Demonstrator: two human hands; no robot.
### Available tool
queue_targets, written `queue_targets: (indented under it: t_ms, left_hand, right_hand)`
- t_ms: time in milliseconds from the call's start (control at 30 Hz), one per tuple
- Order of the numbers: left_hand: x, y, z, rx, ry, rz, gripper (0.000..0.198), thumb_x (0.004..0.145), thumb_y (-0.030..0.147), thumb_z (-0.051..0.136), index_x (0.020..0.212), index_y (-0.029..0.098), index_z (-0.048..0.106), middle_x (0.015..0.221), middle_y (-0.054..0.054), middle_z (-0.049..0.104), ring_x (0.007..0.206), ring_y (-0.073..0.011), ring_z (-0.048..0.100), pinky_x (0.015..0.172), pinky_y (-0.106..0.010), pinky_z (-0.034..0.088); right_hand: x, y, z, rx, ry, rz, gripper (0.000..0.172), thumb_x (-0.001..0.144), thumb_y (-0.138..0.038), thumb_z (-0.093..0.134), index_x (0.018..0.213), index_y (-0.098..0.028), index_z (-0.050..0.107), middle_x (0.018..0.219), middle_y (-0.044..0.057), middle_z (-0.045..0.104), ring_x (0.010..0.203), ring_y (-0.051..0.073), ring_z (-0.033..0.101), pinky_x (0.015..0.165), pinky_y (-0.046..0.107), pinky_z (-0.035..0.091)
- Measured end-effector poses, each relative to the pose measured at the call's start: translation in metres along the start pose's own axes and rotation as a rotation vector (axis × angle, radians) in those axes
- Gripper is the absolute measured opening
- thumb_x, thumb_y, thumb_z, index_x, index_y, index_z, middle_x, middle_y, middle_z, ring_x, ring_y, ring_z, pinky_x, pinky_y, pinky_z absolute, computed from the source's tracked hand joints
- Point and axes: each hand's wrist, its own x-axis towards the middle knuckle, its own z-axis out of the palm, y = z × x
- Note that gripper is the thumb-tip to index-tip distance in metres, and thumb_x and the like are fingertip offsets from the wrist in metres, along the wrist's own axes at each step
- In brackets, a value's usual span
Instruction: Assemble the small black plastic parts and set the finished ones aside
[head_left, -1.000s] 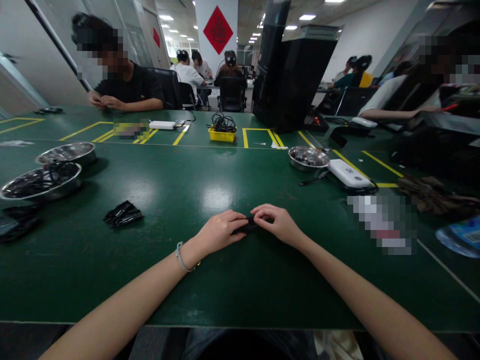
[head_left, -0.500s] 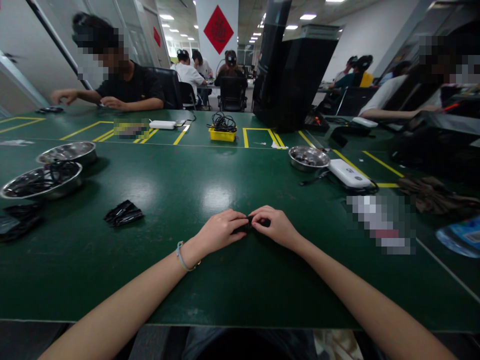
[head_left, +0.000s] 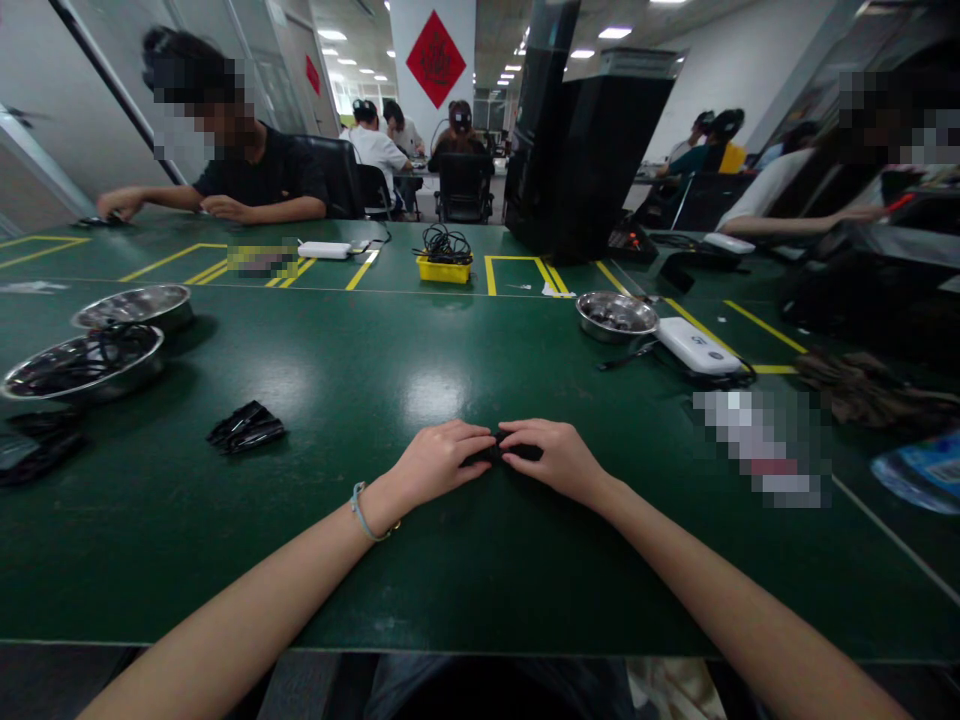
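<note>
A small black object (head_left: 496, 452) lies between my hands on the green table (head_left: 450, 570); its exact shape is too dark to tell. My left hand (head_left: 444, 458), with a bracelet at the wrist, grips its left end between thumb and fingers. From the other side, my right hand (head_left: 553, 456) holds the right end between thumb and fingertips. Off to the left lies a folded black plastic piece (head_left: 247, 427).
Two metal bowls (head_left: 154, 355) stand at the left, the nearer with black cables. Ahead are a yellow tray (head_left: 444, 270) and a black computer case (head_left: 607, 160). Another bowl (head_left: 616, 318) and a white device (head_left: 696, 346) sit at the right. People sit across and at right.
My right hand's fingers have straightened a little and spread along the black object. My left hand has barely moved. The person across at the left has lowered a hand onto a dark item.
</note>
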Motion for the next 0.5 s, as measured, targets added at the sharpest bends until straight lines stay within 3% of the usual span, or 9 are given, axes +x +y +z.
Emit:
queue_targets:
  t_ms: [500]
  left_hand:
    - [-0.006,-0.013,-0.002,0.052,0.044,0.049,0.029,0.085,0.027,0.047,0.110,0.017,0.057,0.110,-0.009,0.060,0.094,-0.0187,0.060,0.079,-0.031,0.050]
  right_hand:
    - [0.004,0.007,0.012,-0.003,0.075,-0.115,0.018,0.075,-0.020,0.056,0.088,-0.020,0.068,0.105,0.006,0.064,0.095,0.017,0.060,0.086,0.032,0.048]
